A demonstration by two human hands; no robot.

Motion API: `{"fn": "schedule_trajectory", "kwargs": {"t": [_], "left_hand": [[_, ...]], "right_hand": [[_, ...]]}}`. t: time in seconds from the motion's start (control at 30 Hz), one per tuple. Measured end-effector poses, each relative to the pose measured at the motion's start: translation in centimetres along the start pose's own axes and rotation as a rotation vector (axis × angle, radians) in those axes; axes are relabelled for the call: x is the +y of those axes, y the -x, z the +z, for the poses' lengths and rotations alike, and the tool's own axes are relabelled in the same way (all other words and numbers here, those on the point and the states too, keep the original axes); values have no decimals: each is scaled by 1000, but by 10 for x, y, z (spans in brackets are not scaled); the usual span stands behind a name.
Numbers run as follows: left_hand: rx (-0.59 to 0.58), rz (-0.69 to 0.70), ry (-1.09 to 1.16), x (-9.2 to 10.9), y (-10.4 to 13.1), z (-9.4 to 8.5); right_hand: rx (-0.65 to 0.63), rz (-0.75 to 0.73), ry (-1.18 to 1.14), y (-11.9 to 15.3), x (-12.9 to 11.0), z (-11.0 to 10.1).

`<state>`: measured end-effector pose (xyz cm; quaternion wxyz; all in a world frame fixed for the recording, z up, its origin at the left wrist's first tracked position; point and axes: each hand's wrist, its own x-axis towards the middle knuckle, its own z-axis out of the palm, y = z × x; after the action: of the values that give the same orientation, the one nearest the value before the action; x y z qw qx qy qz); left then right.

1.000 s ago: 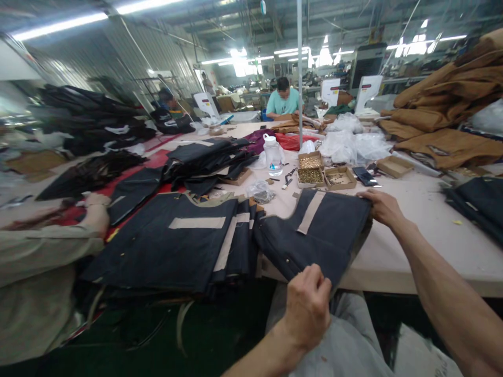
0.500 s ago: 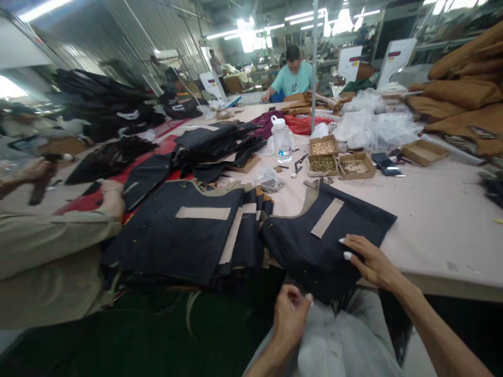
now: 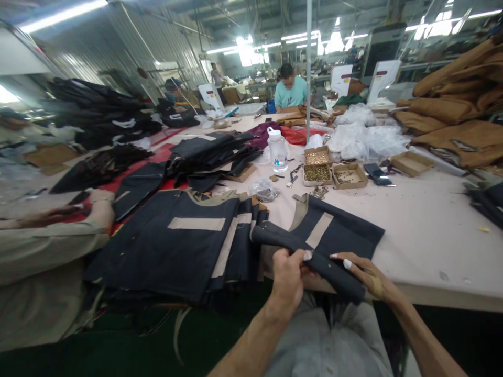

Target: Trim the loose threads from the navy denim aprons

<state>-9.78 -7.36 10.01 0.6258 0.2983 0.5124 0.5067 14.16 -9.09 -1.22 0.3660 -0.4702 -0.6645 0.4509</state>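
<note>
In front of me a dark navy fabric panel (image 3: 349, 225) with a beige strip lies at the table's edge, its near edge folded up into a thick roll. My left hand (image 3: 288, 277) is closed on that rolled edge, thumb on top. White wrapping covers its thumb tip. My right hand (image 3: 367, 275) rests on the panel's right part with fingers stretched toward the left and white coverings on two fingertips. To the left lies a stack of similar dark panels (image 3: 157, 251), also with beige strips.
Boxes of small brass parts (image 3: 317, 173), a clear water bottle (image 3: 278, 152) and a plastic bag (image 3: 264, 189) stand beyond the panel. A co-worker's sleeve (image 3: 47, 251) is at left. Brown garments (image 3: 459, 115) are piled at right. A metal pole (image 3: 308, 68) rises mid-table.
My left hand has risen from below the table edge and now grips the panel's near edge, folded upward. My right hand has shifted slightly lower. The view has tilted a little.
</note>
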Motion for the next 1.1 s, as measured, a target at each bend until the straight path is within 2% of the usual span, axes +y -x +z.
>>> {"fn": "schedule_trajectory", "kwargs": {"t": [0.07, 0.13, 0.17, 0.23, 0.3, 0.37, 0.43, 0.5, 0.6, 0.63, 0.7, 0.77, 0.87, 0.97, 1.1], "left_hand": [[-91, 19, -9, 14, -27, 31], [-232, 5, -22, 19, -54, 54], [-259, 29, -62, 19, -66, 60], [-203, 170, -240, 12, -79, 60], [-51, 417, -521, -2, -80, 46], [56, 658, -823, -23, -73, 26], [24, 791, -1097, -45, -65, 8], [-66, 827, -1311, -64, -61, -3], [-152, 833, -1500, -81, -65, -8], [-162, 838, -1534, -84, -67, -7], [-160, 846, -1576, -87, -71, -6], [-139, 851, -1596, -89, -74, -6], [-121, 854, -1606, -93, -75, -7], [-109, 863, -1601, -95, -73, -7], [-67, 890, -1588, -92, -72, -3]], "right_hand": [[85, 75, -79, 0, 9, -2], [294, 153, -171, -2, 25, -9], [433, 191, -231, -3, 35, -15], [737, 253, -332, -3, 53, -31], [1000, 290, -308, -1, 67, -49], [1111, 313, -116, 3, 72, -63], [1048, 307, 122, 4, 67, -68], [892, 216, 314, -1, 55, -63], [688, 13, 551, -23, 37, -55], [642, -13, 625, -32, 35, -54], [580, 39, 739, -50, 36, -58], [526, 179, 780, -64, 43, -68], [420, 320, 680, -69, 54, -84], [366, 309, 629, -63, 58, -89], [430, 257, 683, -61, 50, -80]]}}
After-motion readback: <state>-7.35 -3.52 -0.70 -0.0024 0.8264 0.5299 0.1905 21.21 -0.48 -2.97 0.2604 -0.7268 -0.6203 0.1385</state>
